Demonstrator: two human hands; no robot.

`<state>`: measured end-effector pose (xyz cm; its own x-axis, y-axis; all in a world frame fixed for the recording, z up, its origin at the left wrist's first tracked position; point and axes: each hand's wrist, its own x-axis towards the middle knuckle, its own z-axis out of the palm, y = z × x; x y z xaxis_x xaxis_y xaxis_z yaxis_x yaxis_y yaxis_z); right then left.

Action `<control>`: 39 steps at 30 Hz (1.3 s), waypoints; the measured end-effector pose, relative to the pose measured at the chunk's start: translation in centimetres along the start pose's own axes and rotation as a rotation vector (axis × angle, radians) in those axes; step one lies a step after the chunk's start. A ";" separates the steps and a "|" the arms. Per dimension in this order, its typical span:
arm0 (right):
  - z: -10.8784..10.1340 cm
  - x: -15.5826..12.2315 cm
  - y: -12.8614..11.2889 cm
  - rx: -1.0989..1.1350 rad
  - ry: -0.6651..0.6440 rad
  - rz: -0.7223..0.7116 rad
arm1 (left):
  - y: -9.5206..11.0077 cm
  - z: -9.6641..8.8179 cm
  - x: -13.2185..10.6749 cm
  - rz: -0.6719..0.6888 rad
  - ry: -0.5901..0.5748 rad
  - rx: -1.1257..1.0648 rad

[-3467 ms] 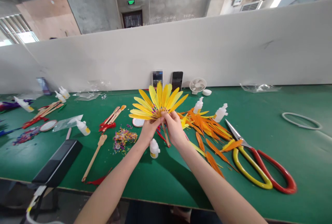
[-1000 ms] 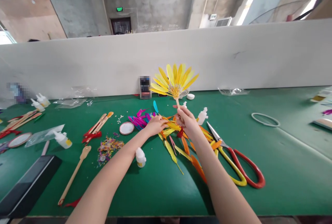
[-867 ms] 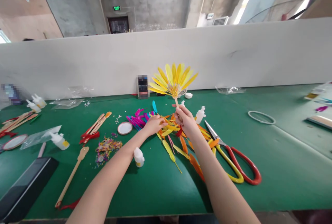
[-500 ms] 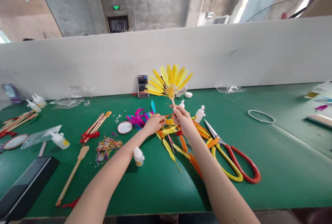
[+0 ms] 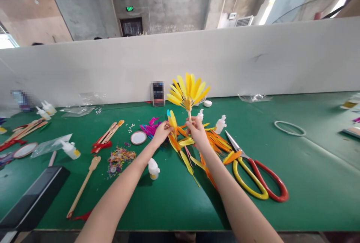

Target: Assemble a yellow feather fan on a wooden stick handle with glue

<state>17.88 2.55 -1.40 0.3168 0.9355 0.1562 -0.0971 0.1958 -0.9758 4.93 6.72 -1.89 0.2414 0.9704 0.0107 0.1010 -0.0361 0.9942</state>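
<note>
Near the centre of the frame, a fan of yellow feathers on a pale wooden handle (image 5: pixel 188 95) is held upright above the table by the right hand (image 5: pixel 197 132), its handle grasped between thumb and fingers. Just to the left, a slender yellow feather (image 5: pixel 173 120) appears to be pinched in the fingertips of the left hand (image 5: pixel 161 134), over a loose pile of orange and yellow feathers (image 5: pixel 218 141). Neighbouring feathers could be dragged along, since the pile is tangled; the pinched one could be creased by too firm a grip. The fan could be twisted, being held only by its narrow handle. A white plastic bottle with a yellow label (image 5: pixel 153 168), lower centre, could be toppled by a sweep of the nearby left forearm.
</note>
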 end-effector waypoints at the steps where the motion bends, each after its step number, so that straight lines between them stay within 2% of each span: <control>1: 0.2 -0.1 0.1 0.013 -0.001 0.005 | 0.1 0.0 -0.2 -0.007 0.009 -0.011; 7: 1.1 -0.9 0.2 0.197 -0.115 0.099 | 0.6 -0.3 -1.3 -0.030 0.006 -0.076; 14: 1.6 -1.4 0.2 0.233 -0.199 0.202 | 0.8 -0.3 -2.4 0.022 -0.050 -0.176; 20: 1.9 -1.6 0.3 0.254 -0.165 0.210 | 0.7 0.0 -2.7 0.014 -0.032 -0.192; 27: 1.7 -1.3 0.2 0.268 -0.064 0.171 | 0.9 -0.7 -2.8 -0.032 0.074 -0.237; 35: 1.2 -1.0 0.1 0.307 0.080 0.116 | 1.2 -0.8 -3.1 -0.062 0.154 -0.406; 39: 1.0 -0.8 0.1 0.246 0.103 0.108 | 1.4 -1.1 -3.2 -0.077 0.182 -0.412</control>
<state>16.62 2.07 -1.46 0.3848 0.9227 0.0249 -0.3573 0.1738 -0.9177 3.24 3.86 -0.44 0.0707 0.9940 -0.0832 -0.2897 0.1003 0.9519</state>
